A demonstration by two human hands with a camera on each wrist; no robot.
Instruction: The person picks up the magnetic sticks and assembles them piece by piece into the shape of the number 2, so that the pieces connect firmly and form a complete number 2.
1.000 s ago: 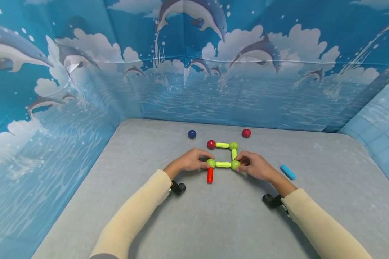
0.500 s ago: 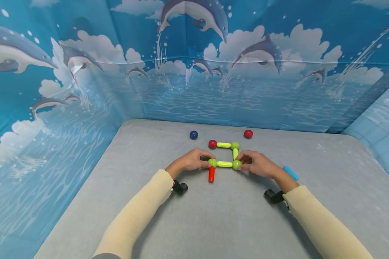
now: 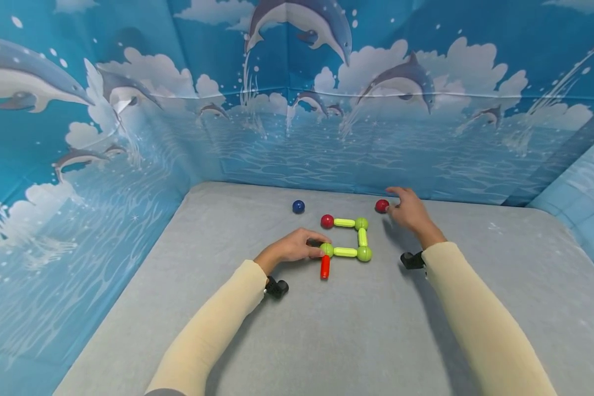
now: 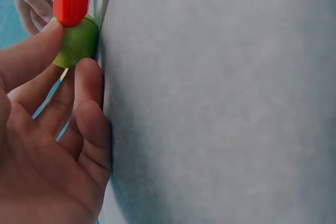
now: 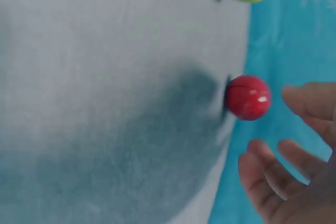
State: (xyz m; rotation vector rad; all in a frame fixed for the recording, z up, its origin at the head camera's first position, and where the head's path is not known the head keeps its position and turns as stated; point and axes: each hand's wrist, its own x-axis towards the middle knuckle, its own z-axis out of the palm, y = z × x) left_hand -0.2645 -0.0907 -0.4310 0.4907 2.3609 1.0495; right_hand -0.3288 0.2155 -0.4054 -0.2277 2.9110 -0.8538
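Note:
My left hand [image 3: 297, 246] pinches a green ball [image 4: 79, 45] between thumb and fingers at the near left corner of a ball-and-rod shape. From that ball a red rod [image 3: 325, 268] points toward me, and a yellow-green rod [image 3: 345, 252] runs right to another green ball [image 3: 364, 253]. A second yellow-green rod [image 3: 362, 237] leads back to a far green ball [image 3: 361, 223]; a third rod [image 3: 344, 223] joins it to a red ball [image 3: 327, 221]. My right hand [image 3: 410, 210], fingers spread, hovers beside a loose red ball [image 5: 248, 97], apart from it in the right wrist view.
A loose blue ball [image 3: 298, 207] lies at the back of the grey table [image 3: 336, 341], left of the shape. A dolphin-print cloth [image 3: 277, 143] hangs behind the table's far edge and along the left side.
My right hand has let go of the near right green ball and moved back and right to the loose red ball. The left hand keeps its hold. The blue rod is now hidden behind the right arm.

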